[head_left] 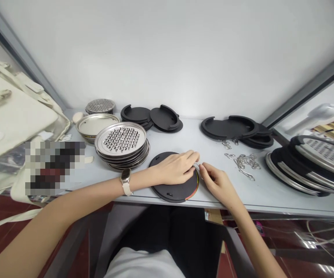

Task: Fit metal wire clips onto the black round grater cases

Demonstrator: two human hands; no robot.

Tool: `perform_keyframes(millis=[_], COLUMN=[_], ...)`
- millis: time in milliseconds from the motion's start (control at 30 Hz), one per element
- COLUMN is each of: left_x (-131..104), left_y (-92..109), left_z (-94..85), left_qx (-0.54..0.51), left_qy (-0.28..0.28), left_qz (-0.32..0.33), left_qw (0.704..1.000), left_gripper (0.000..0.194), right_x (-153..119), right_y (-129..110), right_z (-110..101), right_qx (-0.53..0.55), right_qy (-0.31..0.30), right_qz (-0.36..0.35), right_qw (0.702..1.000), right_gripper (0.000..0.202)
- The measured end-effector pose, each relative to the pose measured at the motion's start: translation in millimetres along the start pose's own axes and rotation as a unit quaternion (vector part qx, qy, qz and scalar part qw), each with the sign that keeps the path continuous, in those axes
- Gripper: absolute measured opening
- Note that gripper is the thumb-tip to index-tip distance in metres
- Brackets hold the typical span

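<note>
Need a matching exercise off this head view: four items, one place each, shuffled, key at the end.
1. Black disc with a coloured edge
2. Wristwatch
3. Loose metal clips
4. Cream bag

A. Far left edge of the view
B. Partly covered by the left hand
C. On the table, to the right of the right hand
D. Strapped round a wrist

Pairs: 1-B, 2-D, 3-C, 4-A

Silver round metal grater discs [121, 141] are seen with rough, raised teeth and shiny rims; black round plastic-looking holders [227, 127] are shown smooth and matt.
</note>
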State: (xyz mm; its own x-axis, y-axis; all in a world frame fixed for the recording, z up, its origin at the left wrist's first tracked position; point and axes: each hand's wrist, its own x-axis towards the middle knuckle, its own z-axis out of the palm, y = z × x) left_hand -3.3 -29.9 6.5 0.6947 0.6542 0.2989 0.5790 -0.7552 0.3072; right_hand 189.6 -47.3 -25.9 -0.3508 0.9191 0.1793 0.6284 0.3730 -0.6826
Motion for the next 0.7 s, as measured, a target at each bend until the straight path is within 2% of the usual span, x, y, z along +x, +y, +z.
perform_keyframes(millis=[167, 367, 533, 700], left_x=[-0.5, -0.4, 0.1, 0.0], left_y=[3.0, 2.5, 2.5, 3.3], left_z=[-1.0, 1.3, 2.5, 0.4], left_qx=[0.036, -0.034, -0.004, 0.008], left_qy=[0.003, 0.011, 0.019, 0.014], left_qz=[-0.022, 0.035, 0.054, 0.042], left_qw=[0.999, 0.999, 0.998, 0.999], left_gripper=[0.012, 0.009, 0.019, 0.016], right_x=[-0.4, 0.0, 0.2, 0.3], right_y=[-2.2, -1.3, -2.2, -1.3], right_z=[2.9, 2.7, 1.5, 1.9], right_qx=[-0.045, -0.061, -0.059, -0.045], right_qy=[0.002, -0.014, -0.017, -0.021], right_qz=[-0.008, -0.033, -0.029, -0.031], right_qw=[0.999, 0.997, 0.998, 0.998], right_gripper=[0.032, 0.025, 0.028, 0.029])
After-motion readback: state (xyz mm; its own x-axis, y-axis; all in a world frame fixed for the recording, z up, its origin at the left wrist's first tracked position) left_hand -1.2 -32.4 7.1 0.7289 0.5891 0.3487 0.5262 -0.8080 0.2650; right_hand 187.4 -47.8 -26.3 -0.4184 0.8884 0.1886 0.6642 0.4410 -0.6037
